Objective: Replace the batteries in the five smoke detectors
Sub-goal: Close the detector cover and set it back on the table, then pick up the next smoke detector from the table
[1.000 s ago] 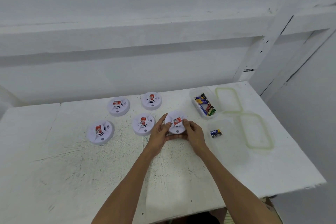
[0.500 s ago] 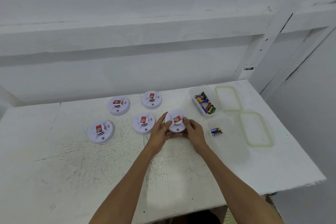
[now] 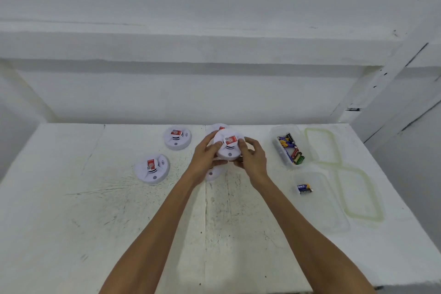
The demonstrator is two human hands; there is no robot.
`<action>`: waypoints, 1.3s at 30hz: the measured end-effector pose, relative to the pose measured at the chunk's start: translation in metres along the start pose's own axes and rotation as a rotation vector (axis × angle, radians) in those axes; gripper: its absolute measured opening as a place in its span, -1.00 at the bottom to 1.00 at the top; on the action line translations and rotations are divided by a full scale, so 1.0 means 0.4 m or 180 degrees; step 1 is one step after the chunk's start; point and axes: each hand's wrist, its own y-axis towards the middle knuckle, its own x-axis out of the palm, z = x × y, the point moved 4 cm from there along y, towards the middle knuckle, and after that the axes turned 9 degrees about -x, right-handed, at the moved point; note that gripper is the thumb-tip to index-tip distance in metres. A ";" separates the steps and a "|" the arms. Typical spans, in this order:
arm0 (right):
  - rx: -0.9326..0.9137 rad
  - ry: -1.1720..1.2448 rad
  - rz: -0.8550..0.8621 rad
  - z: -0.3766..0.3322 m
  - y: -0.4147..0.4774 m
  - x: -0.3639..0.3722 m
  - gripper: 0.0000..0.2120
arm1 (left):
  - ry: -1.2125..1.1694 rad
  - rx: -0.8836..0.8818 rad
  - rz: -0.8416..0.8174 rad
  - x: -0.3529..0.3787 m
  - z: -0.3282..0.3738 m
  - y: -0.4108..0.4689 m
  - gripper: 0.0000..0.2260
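Observation:
A round white smoke detector [image 3: 228, 147] with a red label is lifted off the table, held from both sides by my left hand [image 3: 205, 155] and my right hand [image 3: 253, 157]. Two more white detectors lie to the left: one at the back [image 3: 177, 138] and one nearer [image 3: 152, 169]. Another detector [image 3: 212, 173] shows only partly under my left wrist, and one more [image 3: 216, 126] peeks out behind the held one. A clear tub [image 3: 279, 154] with several batteries stands to the right. A second clear tub [image 3: 319, 207] holds a blue battery pair [image 3: 304, 189].
Two green-rimmed lids lie at the table's right side, one at the back [image 3: 322, 145] and one nearer [image 3: 359, 194]. The white table [image 3: 71, 210] is scuffed and ends at a white wall behind and a slanted beam at the right.
Both hands have lifted the detector off the table and raised it. My view has shifted, so the table now sits lower and more centred.

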 end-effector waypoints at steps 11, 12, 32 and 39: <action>-0.0233 -0.0389 -0.0762 -0.107 0.069 0.278 -0.76 | 0.0301 0.0352 0.0762 -0.272 0.132 0.016 -0.65; -0.0206 -0.0401 -0.0840 -0.106 0.073 0.307 -0.74 | 0.0295 0.0338 0.0875 -0.299 0.135 0.016 -0.64; 0.0480 -0.0509 -0.1371 -0.055 0.088 0.663 -0.75 | -0.0063 0.0182 0.1637 -0.608 0.152 0.012 -0.72; 0.0349 -0.0980 -0.1451 -0.019 0.087 0.684 -0.76 | 0.0115 0.0004 0.1874 -0.650 0.088 0.033 -0.63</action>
